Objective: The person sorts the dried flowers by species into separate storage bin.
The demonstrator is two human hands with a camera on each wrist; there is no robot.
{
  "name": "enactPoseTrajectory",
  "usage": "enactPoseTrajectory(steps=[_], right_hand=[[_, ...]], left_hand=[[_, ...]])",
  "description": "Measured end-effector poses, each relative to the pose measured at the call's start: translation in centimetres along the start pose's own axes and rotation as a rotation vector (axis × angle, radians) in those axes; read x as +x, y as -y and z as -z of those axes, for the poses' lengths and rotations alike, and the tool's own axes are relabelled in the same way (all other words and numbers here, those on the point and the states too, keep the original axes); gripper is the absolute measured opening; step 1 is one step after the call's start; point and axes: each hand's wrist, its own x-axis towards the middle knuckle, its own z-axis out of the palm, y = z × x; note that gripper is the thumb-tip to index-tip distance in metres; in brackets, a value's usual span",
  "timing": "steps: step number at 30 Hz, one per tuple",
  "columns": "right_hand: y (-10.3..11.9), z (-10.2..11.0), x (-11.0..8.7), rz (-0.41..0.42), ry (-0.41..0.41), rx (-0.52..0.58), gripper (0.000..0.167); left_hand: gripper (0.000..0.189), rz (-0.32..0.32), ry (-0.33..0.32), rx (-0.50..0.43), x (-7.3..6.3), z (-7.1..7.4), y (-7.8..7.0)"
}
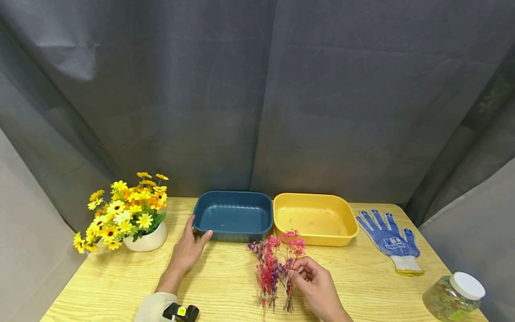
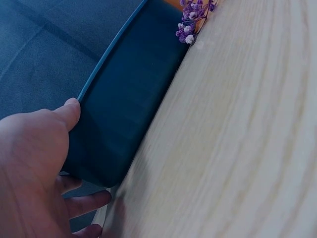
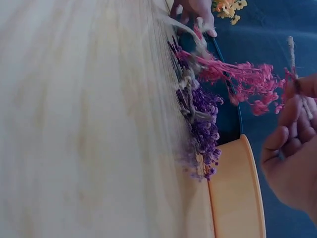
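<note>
Flower bunches lay near-centre on the desk; right hand pinched a pink sprig, presumably too fragile for full grip; left hand, spread wide, touched the blue basin, seemingly steadying it.

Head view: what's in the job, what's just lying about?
In the job, likely:
pink and purple flower sprigs, some in the right hand's grip
dark-blue rectangular tub, left hand touching it
yellow rectangular tub

Apparently lying about:
yellow flowers in round white pot
blue knit glove
clear jar, white lid
</note>
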Motion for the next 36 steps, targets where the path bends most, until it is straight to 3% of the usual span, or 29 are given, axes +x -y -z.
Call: enactPoseTrajectory(steps=[2, 8, 10, 15, 22, 31, 36], right_hand=[[-0.1, 0.2, 0.1, 0.008, 0.003, -0.040, 0.008], [-0.6, 0.8, 0.5, 0.036, 0.091, -0.322, 0.008], [-0.8, 0.9, 0.6, 0.040, 0.103, -0.346, 0.009], [-0.9, 1.0, 0.6, 0.041, 0.037, -0.308, 0.014], [-0.5, 1.0, 0.7, 0.119, -0.065, -0.205, 0.017], [0.1, 1.2, 1.2, 0.030, -0.045, -0.120, 0.015], [0.3, 1.3, 1.9, 0.036, -0.020, -0.115, 0.014]], left_hand=[[0.087, 0.002, 0.002, 0.000, 0.0, 0.0, 0.0], [0.086, -0.001, -0.001, 0.005, 0.0, -0.1, 0.0], [0.086, -0.001, -0.001, 0.009, 0.0, -0.1, 0.0], [0.086, -0.004, 0.001, 0.009, 0.0, -0.1, 0.0], [0.088, 0.001, 0.004, 0.013, -0.1, -0.1, 0.0], [0.086, -0.002, 0.004, 0.010, 0.0, 0.1, -0.1], [0.087, 0.002, 0.004, 0.009, 0.0, 0.0, -0.1]])
